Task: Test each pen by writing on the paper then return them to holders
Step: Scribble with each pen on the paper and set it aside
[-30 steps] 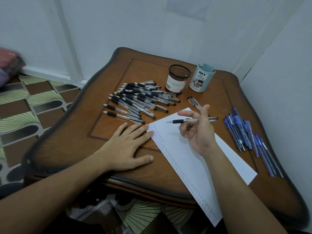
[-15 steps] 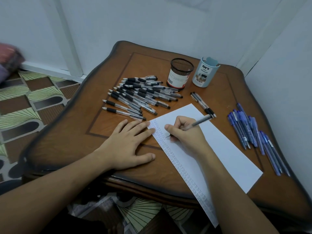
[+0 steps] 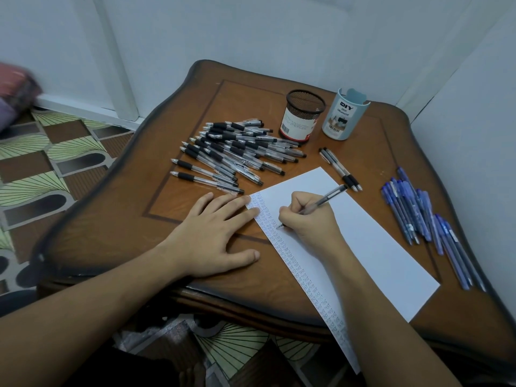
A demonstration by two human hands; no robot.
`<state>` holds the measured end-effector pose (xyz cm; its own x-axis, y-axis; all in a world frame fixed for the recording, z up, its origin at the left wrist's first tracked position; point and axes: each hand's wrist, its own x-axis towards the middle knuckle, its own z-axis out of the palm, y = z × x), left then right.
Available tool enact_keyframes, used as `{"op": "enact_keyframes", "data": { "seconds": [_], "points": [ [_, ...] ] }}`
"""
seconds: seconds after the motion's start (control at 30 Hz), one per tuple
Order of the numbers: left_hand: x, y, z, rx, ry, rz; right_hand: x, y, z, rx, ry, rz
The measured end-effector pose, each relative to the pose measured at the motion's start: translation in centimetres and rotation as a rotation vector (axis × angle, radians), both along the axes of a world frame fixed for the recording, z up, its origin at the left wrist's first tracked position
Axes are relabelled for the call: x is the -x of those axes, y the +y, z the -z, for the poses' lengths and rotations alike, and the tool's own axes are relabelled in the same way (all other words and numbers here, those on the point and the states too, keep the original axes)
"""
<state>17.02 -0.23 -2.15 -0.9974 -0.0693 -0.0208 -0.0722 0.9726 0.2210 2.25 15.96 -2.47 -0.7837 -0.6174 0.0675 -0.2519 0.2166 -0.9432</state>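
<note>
My right hand (image 3: 308,219) grips a black pen (image 3: 324,201) with its tip down on the white paper (image 3: 371,247), beside a column of small marks along the paper's left edge. My left hand (image 3: 212,233) lies flat on the table, fingertips pressing the paper's top left corner. A heap of several black pens (image 3: 237,152) lies beyond the left hand. Two black pens (image 3: 340,169) lie above the paper's top corner. Several blue pens (image 3: 424,222) are spread at the right. A black mesh holder (image 3: 300,115) and a light blue holder (image 3: 343,118) stand at the back.
The wooden table (image 3: 139,219) has a wavy raised rim and sits in a corner between white walls. The paper's near end hangs over the front edge. A patterned floor shows at the left and below.
A second ago my right hand held the pen lifted and level above the paper. It has since come down into a writing grip, tip on the paper. The left hand has stayed put.
</note>
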Motion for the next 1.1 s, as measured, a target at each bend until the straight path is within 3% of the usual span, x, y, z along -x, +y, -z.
{"op": "enact_keyframes", "data": {
  "seconds": [1.1],
  "points": [
    [-0.01, -0.07, 0.0, 0.002, -0.003, 0.007, -0.01, 0.12, -0.02, 0.001, 0.037, 0.028]
  ]
}}
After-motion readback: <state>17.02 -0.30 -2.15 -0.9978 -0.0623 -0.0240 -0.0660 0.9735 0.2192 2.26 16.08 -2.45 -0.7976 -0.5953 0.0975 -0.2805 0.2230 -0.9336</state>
